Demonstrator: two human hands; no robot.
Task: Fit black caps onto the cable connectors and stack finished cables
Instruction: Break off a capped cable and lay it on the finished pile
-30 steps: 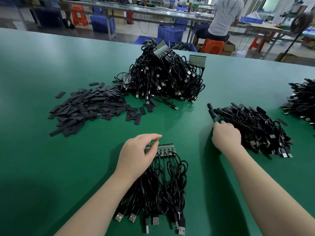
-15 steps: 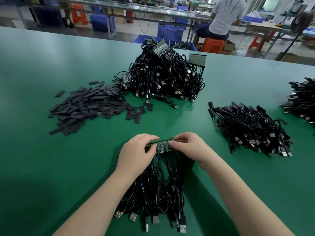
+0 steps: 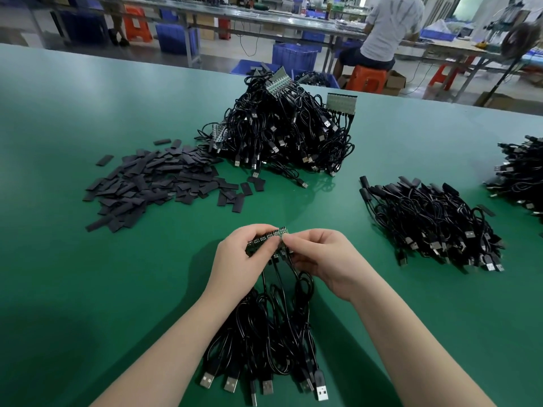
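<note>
A green connector strip [image 3: 269, 237] with several black USB cables [image 3: 270, 333] hanging from it is held just above the green table [image 3: 88, 289]. My left hand [image 3: 238, 259] grips the strip's left part. My right hand [image 3: 320, 257] pinches its right end, thumb and forefinger at the top edge. The cables' USB plugs lie on the table near me. A heap of flat black caps [image 3: 152, 183] lies to the far left. Capped cables form a pile [image 3: 432, 224] at the right.
A tall heap of uncapped cable strips [image 3: 288, 133] stands at the back centre. Another cable pile [image 3: 523, 171] sits at the right edge. Beyond the table a person [image 3: 388, 27] sits on an orange stool among blue crates and workbenches.
My right hand came back from the capped pile to the strip. Both hands have since lifted and tilted the strip off the table.
</note>
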